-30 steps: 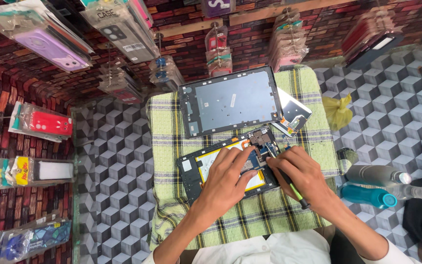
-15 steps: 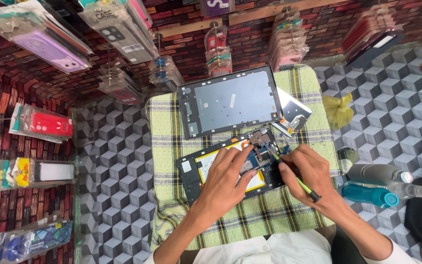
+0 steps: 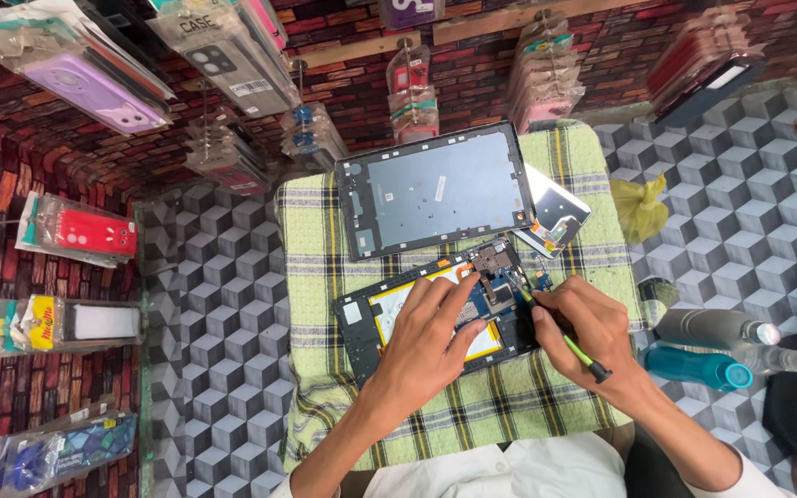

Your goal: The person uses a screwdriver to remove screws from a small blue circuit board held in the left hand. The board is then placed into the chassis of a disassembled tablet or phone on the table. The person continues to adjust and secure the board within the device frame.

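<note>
The left hand point(image 3: 431, 337) lies spread, fingers flat on the opened tablet point(image 3: 435, 318) near the front middle of the green checked cloth point(image 3: 325, 277). The right hand point(image 3: 592, 337) pinches a green-handled tool point(image 3: 565, 339); since a second ago its tip has edged onto the blue circuit board point(image 3: 500, 290). The tip's contact point is too small to see. The removed back panel point(image 3: 435, 189) lies at the cloth's far edge.

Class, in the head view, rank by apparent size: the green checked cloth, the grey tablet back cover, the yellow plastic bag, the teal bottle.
1. Green checked cloth
2. Grey tablet back cover
3. Teal bottle and yellow plastic bag: too alike to rank.
</note>
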